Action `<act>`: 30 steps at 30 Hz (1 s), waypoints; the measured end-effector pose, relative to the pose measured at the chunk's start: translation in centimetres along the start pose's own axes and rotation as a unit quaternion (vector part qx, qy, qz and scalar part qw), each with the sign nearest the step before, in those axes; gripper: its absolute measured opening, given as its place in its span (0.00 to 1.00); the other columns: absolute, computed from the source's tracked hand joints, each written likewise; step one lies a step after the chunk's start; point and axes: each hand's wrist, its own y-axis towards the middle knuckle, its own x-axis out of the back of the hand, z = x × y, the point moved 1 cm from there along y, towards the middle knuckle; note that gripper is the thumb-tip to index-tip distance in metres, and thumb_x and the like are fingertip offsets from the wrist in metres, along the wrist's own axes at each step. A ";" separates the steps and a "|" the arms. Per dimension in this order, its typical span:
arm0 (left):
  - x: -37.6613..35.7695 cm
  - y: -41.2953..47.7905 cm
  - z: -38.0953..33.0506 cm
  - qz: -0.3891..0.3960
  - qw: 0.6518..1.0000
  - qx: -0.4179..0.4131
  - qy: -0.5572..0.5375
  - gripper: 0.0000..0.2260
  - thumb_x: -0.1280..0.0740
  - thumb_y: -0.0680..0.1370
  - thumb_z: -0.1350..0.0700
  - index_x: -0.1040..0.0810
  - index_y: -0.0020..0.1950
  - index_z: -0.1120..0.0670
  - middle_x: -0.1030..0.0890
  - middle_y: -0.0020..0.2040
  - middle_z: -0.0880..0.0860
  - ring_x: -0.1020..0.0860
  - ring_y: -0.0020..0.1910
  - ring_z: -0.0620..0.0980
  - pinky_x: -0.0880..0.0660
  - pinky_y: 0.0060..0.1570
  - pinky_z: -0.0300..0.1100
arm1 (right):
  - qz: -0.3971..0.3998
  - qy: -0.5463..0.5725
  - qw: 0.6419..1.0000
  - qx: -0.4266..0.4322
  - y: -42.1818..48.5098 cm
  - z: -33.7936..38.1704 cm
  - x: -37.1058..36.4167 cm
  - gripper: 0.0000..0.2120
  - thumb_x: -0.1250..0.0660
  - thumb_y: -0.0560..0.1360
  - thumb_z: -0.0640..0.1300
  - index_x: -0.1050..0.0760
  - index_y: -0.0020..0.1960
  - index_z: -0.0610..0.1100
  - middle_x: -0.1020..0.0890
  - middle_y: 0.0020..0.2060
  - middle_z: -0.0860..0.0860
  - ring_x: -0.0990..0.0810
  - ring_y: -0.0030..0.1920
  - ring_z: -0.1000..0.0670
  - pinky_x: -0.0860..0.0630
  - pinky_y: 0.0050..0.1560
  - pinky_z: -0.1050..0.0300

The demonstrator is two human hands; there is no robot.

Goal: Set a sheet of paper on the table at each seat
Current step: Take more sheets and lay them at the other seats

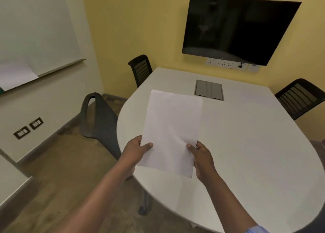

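White paper [173, 125], one sheet or a thin stack, is held above the near left part of the white oval table [246, 144]. My left hand [136, 151] grips its lower left edge, thumb on top. My right hand [202, 155] grips the lower right edge the same way. The paper tilts away from me and hides part of the tabletop. No sheet lies on the visible tabletop.
Black chairs stand around the table: one near left [98, 116], one far left [140, 69], one at the right [300, 97]. A grey cable hatch [209, 90] is set in the tabletop. A dark screen [237, 30] hangs on the yellow wall; a whiteboard [35, 39] is at left.
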 end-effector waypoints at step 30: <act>42.6 25.7 -10.5 -0.053 0.992 -0.093 0.063 0.08 0.33 0.81 0.58 0.21 0.54 0.44 0.17 0.51 0.42 0.19 0.50 0.47 0.22 0.45 0.46 | -0.011 0.103 0.995 0.012 14.6 3.7 -48.5 0.12 0.34 0.81 0.39 0.19 0.62 0.45 0.13 0.56 0.49 0.16 0.59 0.42 0.22 0.64 0.42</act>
